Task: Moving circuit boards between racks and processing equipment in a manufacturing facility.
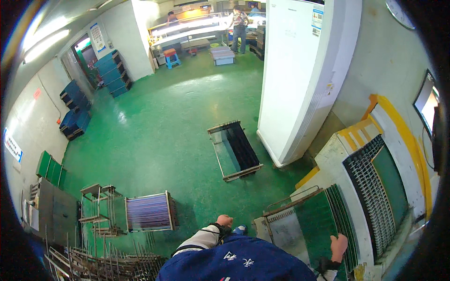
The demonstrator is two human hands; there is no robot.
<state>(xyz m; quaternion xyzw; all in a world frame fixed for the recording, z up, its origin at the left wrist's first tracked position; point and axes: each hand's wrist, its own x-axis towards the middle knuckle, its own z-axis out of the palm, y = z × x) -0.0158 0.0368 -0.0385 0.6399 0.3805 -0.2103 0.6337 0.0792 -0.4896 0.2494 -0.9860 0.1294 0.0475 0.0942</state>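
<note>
My right hand (338,247) is at the lower right, its fingers closed at the edge of a dark green board (313,229). That board stands upright among several others in a metal rack (276,222) with slots along its top bar. The lower part of the boards is hidden by my body. Left of the rack, my left hand (225,220) is curled into a loose fist above the floor, and nothing shows in it. A dark blue garment covers my front, with white sleeves at both forearms.
A slotted machine feeder (370,196) stands at the right, behind it a tall white cabinet (290,84). Racks holding dark boards (239,145) and purple-blue boards (149,213) sit on the green floor. Empty metal frames (101,210) are left; people (239,28) work at a lit bench far off.
</note>
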